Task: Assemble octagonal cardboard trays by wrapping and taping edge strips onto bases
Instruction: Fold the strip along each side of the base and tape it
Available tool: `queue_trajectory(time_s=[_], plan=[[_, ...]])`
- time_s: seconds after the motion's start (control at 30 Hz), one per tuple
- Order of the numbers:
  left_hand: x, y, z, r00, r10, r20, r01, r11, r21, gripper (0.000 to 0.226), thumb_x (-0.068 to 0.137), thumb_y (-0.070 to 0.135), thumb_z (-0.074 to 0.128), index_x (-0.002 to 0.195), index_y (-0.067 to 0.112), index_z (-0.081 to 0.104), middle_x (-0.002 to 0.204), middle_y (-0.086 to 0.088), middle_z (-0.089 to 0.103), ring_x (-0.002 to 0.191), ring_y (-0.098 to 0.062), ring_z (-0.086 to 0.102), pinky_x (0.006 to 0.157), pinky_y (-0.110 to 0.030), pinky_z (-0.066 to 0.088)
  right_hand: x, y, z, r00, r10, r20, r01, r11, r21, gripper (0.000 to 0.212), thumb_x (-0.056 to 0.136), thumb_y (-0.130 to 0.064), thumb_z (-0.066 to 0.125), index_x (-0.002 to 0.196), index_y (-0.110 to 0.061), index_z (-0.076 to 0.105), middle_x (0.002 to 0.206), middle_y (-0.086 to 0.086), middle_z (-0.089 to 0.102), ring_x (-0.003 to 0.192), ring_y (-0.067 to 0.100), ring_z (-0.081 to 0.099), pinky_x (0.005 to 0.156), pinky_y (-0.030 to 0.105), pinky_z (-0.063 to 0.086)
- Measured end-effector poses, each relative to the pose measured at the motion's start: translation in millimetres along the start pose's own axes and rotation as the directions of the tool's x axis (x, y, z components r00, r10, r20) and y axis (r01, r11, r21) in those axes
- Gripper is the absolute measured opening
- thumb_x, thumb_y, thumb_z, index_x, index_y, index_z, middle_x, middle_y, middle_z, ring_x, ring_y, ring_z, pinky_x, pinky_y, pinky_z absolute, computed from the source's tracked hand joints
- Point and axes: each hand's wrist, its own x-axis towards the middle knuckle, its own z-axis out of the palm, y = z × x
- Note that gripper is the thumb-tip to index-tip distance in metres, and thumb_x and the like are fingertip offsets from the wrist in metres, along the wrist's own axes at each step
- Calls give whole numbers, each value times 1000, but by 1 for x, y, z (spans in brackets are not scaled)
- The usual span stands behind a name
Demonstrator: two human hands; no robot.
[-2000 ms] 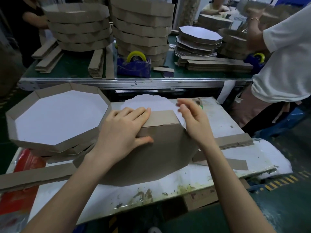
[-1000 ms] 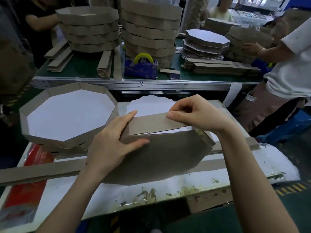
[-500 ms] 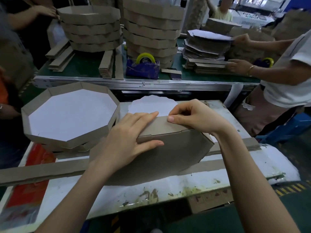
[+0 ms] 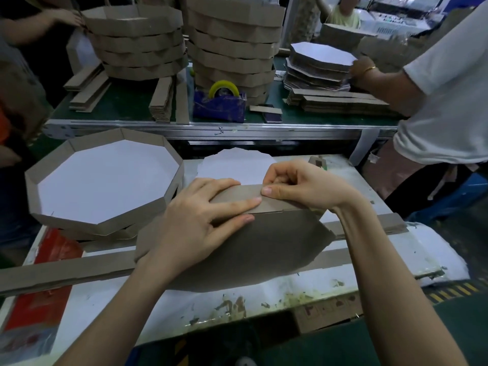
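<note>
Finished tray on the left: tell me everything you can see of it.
The finished tray is a shallow, many-sided dish. It has a flat white floor and a brown cardboard wall standing around it in folded facets. It sits open side up, empty and slightly tilted, on more brown cardboard pieces at the left of the worktable.

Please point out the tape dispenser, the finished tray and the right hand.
tape dispenser (image 4: 219, 108), head view, blue body.
finished tray (image 4: 105, 180), head view, white floor.
right hand (image 4: 303, 186), head view, back of hand.
</note>
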Motion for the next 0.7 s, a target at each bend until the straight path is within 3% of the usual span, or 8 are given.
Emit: queue_trajectory(time_s=[0.13, 0.2, 0.27, 0.33, 0.4, 0.5, 0.6, 0.7], plan=[[10, 6, -2, 1000, -2, 24, 0, 998, 67, 35, 90, 51, 47, 118, 44, 66, 125, 4, 63, 118, -20, 53, 93, -42, 44, 3, 3, 1, 999, -18, -44, 18, 1000, 16, 36, 86, -43, 63, 98, -10, 67, 71, 10, 63, 63, 20, 54, 59, 30, 43], [18, 12, -1, 997, 16, 70, -26, 991, 134, 33, 91, 49, 49, 118, 45, 66, 128, 5, 62, 121, -21, 52, 95, -42, 43, 5, 5, 3, 997, -44, -59, 45, 999, 4, 30, 92, -37, 63, 98, -8, 68, 68, 11, 59, 59, 18, 50, 56, 26, 40], [26, 18, 0, 993, 12, 114, -28, 990, 137, 32, 91, 52, 49, 119, 47, 64, 130, 5, 61, 120, -19, 53, 95, -43, 43, 7, 8, 2, 992, -48, -114, 49, 999, 6, 23, 96, -31, 62, 97, -10, 71, 74, 11, 67, 63, 15, 56, 57, 21, 44], [30, 19, 1, 992, -2, 125, -13, 994, 112, 29, 94, 50, 52, 120, 46, 63, 131, 3, 61, 121, -20, 53, 97, -44, 42, 13, 18, 0, 967, -11, -253, 25, 998, 54, 17, 98, -28, 62, 95, -16, 73, 81, -1, 73, 71, 4, 64, 61, 13, 47], [32, 17, 2, 993, -30, 113, 18, 995, 99, 27, 94, 44, 57, 119, 44, 64, 131, 1, 62, 122, -21, 53, 102, -45, 39, 22, 35, -6, 889, 98, -446, -22, 985, 173, 13, 98, -28, 61, 93, -21, 71, 83, -8, 72, 78, 0, 65, 63, 11, 49], [36, 15, 3, 995, -51, 86, 44, 996, 84, 25, 91, 37, 63, 115, 41, 67, 126, 0, 65, 120, -16, 54, 113, -41, 28, 37, 79, -21, 691, 364, -625, -71, 894, 443, 13, 98, -20, 59, 98, -14, 70, 89, -1, 66, 88, 11, 62, 72, 22, 55], [40, 18, 5, 994, -63, 87, 58, 997, 50, 25, 90, 35, 64, 114, 42, 67, 125, 1, 65, 117, -13, 53, 112, -36, 25, 48, 137, -33, 503, 637, -584, -198, 743, 640, 23, 99, -16, 56, 119, -8, 63, 86, 1, 56, 81, 15, 54, 87, 37, 55], [41, 18, 7, 992, -93, 84, 91, 996, 27, 27, 90, 33, 65, 115, 43, 66, 128, 1, 64, 118, -13, 52, 112, -38, 29, 54, 193, -39, 377, 811, -447, -331, 569, 753, 26, 98, -11, 51, 123, -2, 52, 107, 14, 58, 98, 29, 57, 95, 43, 52]])
